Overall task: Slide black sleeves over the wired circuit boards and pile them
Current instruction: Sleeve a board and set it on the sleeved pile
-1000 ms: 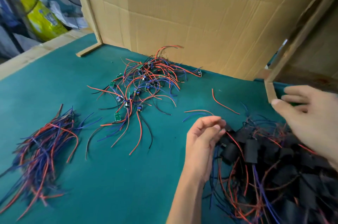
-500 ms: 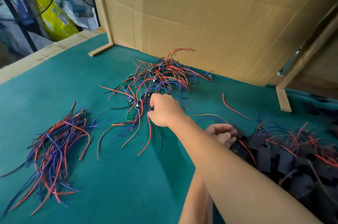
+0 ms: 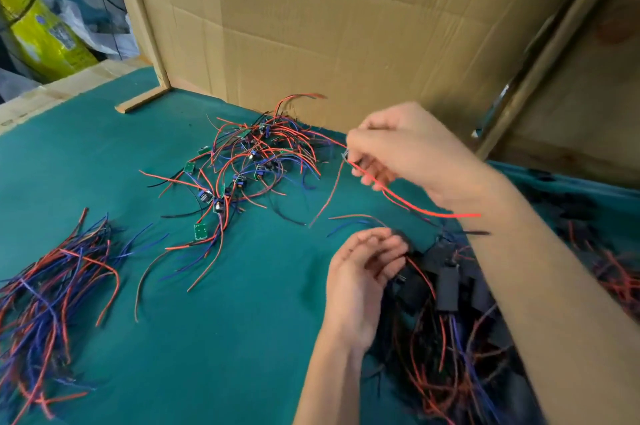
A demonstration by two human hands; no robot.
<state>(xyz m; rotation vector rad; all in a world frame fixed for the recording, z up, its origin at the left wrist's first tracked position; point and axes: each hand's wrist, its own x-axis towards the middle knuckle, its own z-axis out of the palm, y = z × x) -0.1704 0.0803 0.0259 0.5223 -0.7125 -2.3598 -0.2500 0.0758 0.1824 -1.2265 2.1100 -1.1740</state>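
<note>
Head view: right hand (image 3: 408,154) pinches wired board (image 3: 346,156); wires trail below grip.

no readable text, yellow bag (image 3: 45,39) label blurred

Teal green table cloth (image 3: 242,338), red and blue wires (image 3: 52,286), small green circuit boards (image 3: 200,231), black sleeves (image 3: 446,286), brown cardboard (image 3: 346,26).
</note>
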